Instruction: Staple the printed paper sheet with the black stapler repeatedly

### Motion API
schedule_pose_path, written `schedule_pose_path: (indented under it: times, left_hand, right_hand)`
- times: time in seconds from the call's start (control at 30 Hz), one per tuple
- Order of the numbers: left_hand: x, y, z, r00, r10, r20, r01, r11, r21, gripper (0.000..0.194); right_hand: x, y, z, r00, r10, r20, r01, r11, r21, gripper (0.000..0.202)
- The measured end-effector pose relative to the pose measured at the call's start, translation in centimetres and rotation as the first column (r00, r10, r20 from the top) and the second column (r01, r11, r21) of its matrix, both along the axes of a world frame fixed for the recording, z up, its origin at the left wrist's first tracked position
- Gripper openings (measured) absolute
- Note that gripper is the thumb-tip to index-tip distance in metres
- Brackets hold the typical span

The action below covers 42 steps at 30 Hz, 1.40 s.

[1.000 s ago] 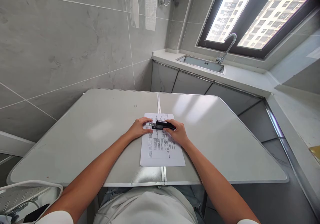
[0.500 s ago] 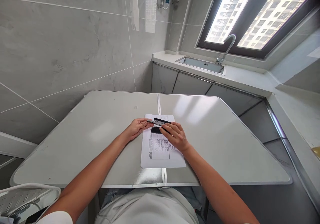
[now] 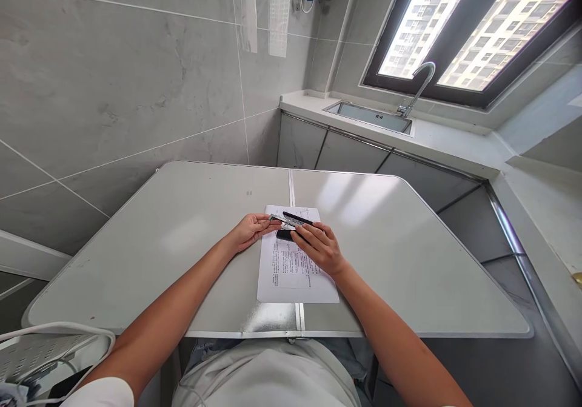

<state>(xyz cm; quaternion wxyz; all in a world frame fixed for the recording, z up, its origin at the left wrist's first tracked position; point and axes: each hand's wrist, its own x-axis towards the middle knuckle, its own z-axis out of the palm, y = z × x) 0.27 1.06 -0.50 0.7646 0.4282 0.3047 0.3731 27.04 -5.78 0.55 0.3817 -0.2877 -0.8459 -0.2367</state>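
A black stapler [image 3: 286, 235] is spread open above the printed sheet [image 3: 291, 282], its black top cover raised from the silvery metal magazine and the base below. My right hand [image 3: 319, 248] wraps its fingers round the stapler's right end. From the left, my left hand [image 3: 253, 231] is closed, thumb and fingers pinching at the front tip of the metal magazine. Whether a small strip of staples sits between those fingertips is too small to tell. The sheet lies on the folding table [image 3: 136, 261] across its centre seam.
A white perforated basket [image 3: 50, 352] with cables and a dark item stands at the lower left, close to my left forearm. Beyond the table are a counter with a sink [image 3: 370, 117], a tap [image 3: 421, 88] and a window. A tiled wall borders the left.
The view has shifted slightly. Both hands keep nearly the same hold on the opened stapler, and the sheet stays in place.
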Motion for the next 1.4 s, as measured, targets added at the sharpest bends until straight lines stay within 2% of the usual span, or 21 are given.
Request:
schedule_pose_path:
  times: [0.13, 0.3, 0.6, 0.87, 0.97, 1.03, 1.07, 1.13, 1.2, 1.27, 1.4]
  left_hand:
    - [0.0, 0.1, -0.2, 0.999, 0.041, 0.024, -0.041, 0.999, -0.022, 0.036]
    - [-0.1, 0.2, -0.2, 0.999, 0.052, -0.001, -0.052, 0.998, -0.030, 0.040]
    - [-0.4, 0.2, -0.2, 0.998, 0.012, -0.055, -0.011, 1.000, 0.022, 0.040]
    - [-0.5, 0.3, 0.0, 0.995, 0.002, -0.104, -0.001, 1.000, 0.002, 0.039]
    - [-0.7, 0.2, 0.1, 0.990, 0.001, -0.139, -0.002, 1.000, -0.006, 0.040]
    - [-0.7, 0.1, 0.3, 0.988, -0.001, -0.151, 0.000, 1.000, -0.008, 0.041]
    - [-0.8, 0.1, 0.4, 0.988, -0.001, -0.153, 0.000, 1.000, -0.009, 0.041]
    - [-0.8, 0.0, 0.7, 0.988, 0.002, -0.153, -0.003, 1.000, -0.008, 0.040]
    - [-0.8, -0.1, 0.9, 0.988, 0.008, -0.154, -0.008, 1.000, -0.001, 0.040]
    - [-0.8, -0.1, 1.0, 0.988, 0.012, -0.151, -0.010, 1.000, 0.012, 0.041]
    - [-0.8, -0.2, 1.3, 0.994, 0.000, -0.108, 0.006, 0.999, 0.054, 0.043]
  right_hand:
    - [0.2, 0.0, 0.0, 1.000, -0.018, -0.019, 0.017, 0.999, -0.036, 0.039]
    - [0.3, -0.1, 0.1, 1.000, -0.011, 0.014, 0.011, 1.000, 0.000, 0.038]
    - [0.1, -0.1, -0.1, 0.999, 0.044, -0.005, -0.045, 0.990, -0.133, 0.038]
    - [0.3, -0.3, 0.6, 0.997, 0.025, 0.080, -0.020, 0.998, -0.063, 0.033]
    - [0.8, 0.0, 0.6, 0.999, -0.033, -0.036, 0.031, 0.998, -0.050, 0.035]
    - [1.0, 0.3, 0.6, 0.966, -0.095, -0.242, 0.077, 0.994, -0.083, 0.034]
    - [1.1, 0.5, 0.6, 0.923, -0.127, -0.364, 0.085, 0.988, -0.127, 0.032]
    - [1.0, 0.9, 0.5, 0.810, -0.205, -0.549, 0.055, 0.959, -0.277, 0.025]
    - [0.9, 1.3, 0.3, 0.737, -0.288, -0.611, -0.024, 0.893, -0.450, 0.022]
    - [0.9, 1.5, 0.1, 0.721, -0.341, -0.604, -0.105, 0.807, -0.581, 0.025]
    - [0.7, 1.5, -0.2, 0.693, -0.417, -0.588, -0.208, 0.665, -0.717, 0.035]
